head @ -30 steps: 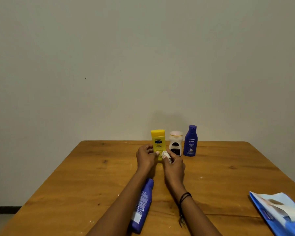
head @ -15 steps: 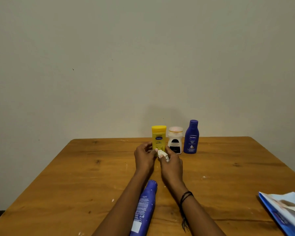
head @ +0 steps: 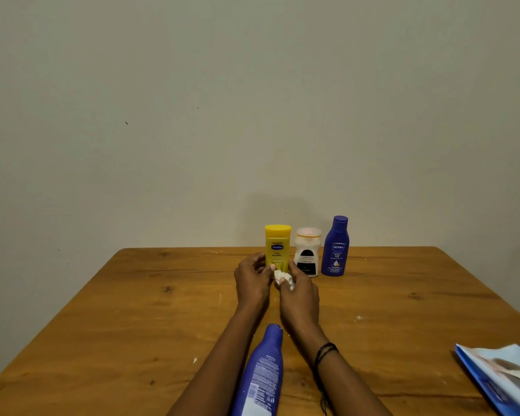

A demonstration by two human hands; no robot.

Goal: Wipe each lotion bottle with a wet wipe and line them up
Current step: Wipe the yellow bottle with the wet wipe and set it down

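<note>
Three lotion bottles stand in a row at the table's far edge: a yellow bottle [head: 277, 244], a white bottle with a black label [head: 307, 250] and a small blue bottle [head: 336, 247]. A larger blue bottle [head: 261, 373] lies on its side near me, between my forearms. My left hand [head: 250, 282] curls around the yellow bottle's lower left side, thumb across its front. My right hand [head: 300, 297] pinches a crumpled white wet wipe [head: 282, 277] against that bottle's base, which is hidden.
The wooden table [head: 132, 310] has small white specks on it. A blue and white wipes pack [head: 505, 379] lies at the near right edge. A plain wall rises directly behind the row of bottles.
Both hands stay at the yellow bottle. The wipe has slid down from beside the bottle to its base. The view has shifted slightly.
</note>
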